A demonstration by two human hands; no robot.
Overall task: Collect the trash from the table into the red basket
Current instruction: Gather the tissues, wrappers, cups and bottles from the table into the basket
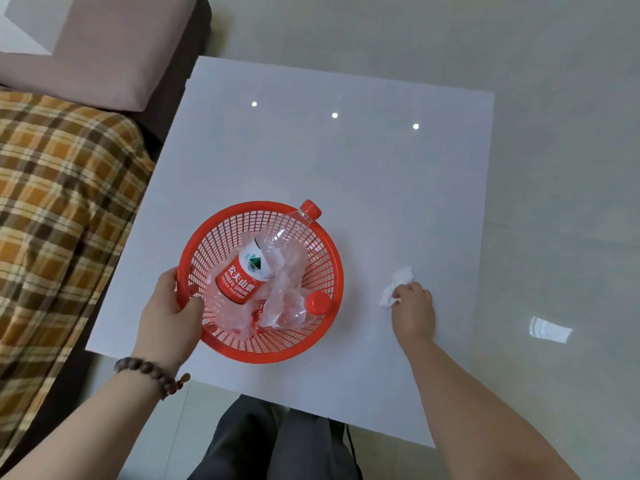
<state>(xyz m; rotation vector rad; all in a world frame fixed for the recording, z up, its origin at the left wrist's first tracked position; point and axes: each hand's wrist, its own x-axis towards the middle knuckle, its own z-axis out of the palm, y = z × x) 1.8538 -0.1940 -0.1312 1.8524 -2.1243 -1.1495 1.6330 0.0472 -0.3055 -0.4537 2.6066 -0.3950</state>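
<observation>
At the right hand's (412, 308) fingertips, touching them on the far-left side, lies the crumpled tissue (397, 284) on the bench (346, 161); fingers close narrowly on it. Left hand (169, 310) grips the red basket's (207, 233) near rim, well left.

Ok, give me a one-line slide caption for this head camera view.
Left hand steadies the red basket of bottles while right hand grabs a crumpled tissue.

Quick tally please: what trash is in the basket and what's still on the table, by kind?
Plastic bottles in the red basket: 2
Crumpled tissue on the table, under the right hand: 1
Total: 3
</observation>
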